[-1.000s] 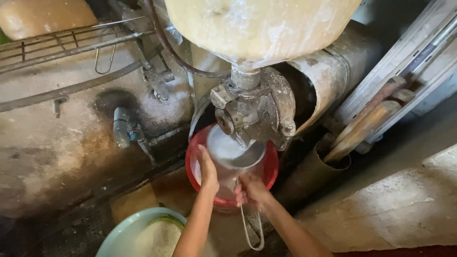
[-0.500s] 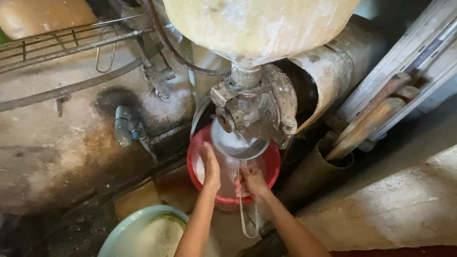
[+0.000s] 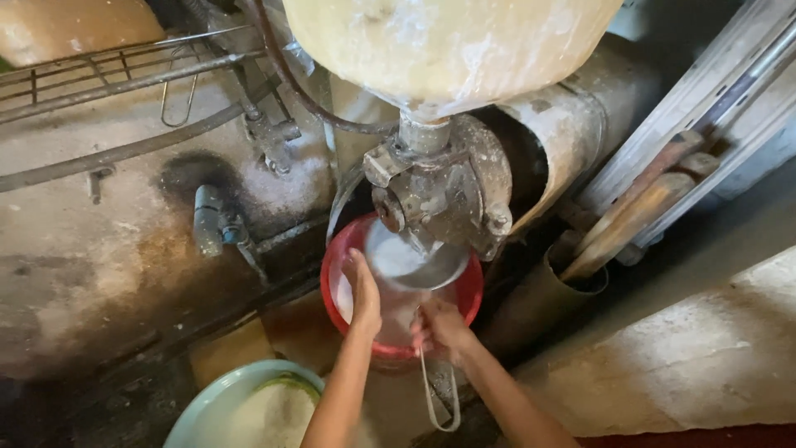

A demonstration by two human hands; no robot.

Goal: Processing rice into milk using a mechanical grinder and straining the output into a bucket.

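A red bucket (image 3: 474,292) stands under the outlet of a dusty metal grinder head (image 3: 439,195), which sits below a large pale hopper (image 3: 448,41). A white cloth sleeve (image 3: 398,261) hangs from the outlet into the bucket. My left hand (image 3: 363,292) grips the sleeve's left side over the bucket. At the bucket's near rim my right hand (image 3: 441,325) is closed at the sleeve's lower end, on a grey strap (image 3: 439,402) that hangs down in a loop. White powder shows inside the bucket.
A pale green basin (image 3: 217,396) with white flour stands at the lower left. A metal pipe (image 3: 539,294) and wooden sticks (image 3: 634,217) lean to the right of the bucket. A concrete slab (image 3: 705,348) lies at the right, and a wire rack (image 3: 99,70) is at the upper left.
Both hands stay at the sleeve over the red bucket, shifting only slightly. The strap loop still hangs from my right hand.
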